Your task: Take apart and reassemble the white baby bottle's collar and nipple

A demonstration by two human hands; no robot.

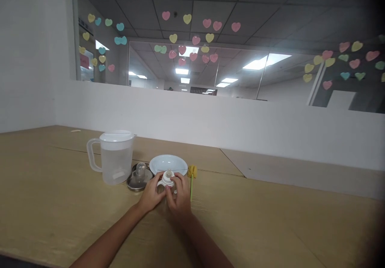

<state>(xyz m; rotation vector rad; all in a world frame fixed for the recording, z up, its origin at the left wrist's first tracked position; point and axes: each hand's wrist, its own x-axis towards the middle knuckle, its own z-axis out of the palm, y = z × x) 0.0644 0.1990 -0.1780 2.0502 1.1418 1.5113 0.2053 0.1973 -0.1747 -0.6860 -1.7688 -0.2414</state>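
Both hands are around a baby bottle [169,176] with a white collar, a clear teat on top and a white side handle. My left hand [151,192] grips its left side by the handle. On the right, my right hand [181,194] has its fingers on the collar and the thumb at the front. The bottle's lower body is mostly hidden by the hands. Just left of my left hand, a clear domed cap [140,170] rests in a round metal dish [132,187]. A white bowl [168,160] is right behind the bottle.
A lidded translucent jug [117,162] with liquid in it stands at the left, handle pointing left. Right of my right hand lies a yellow sponge brush [193,172] with a green stick. The wooden table [270,216] meets a white wall below a window with heart-shaped notes.
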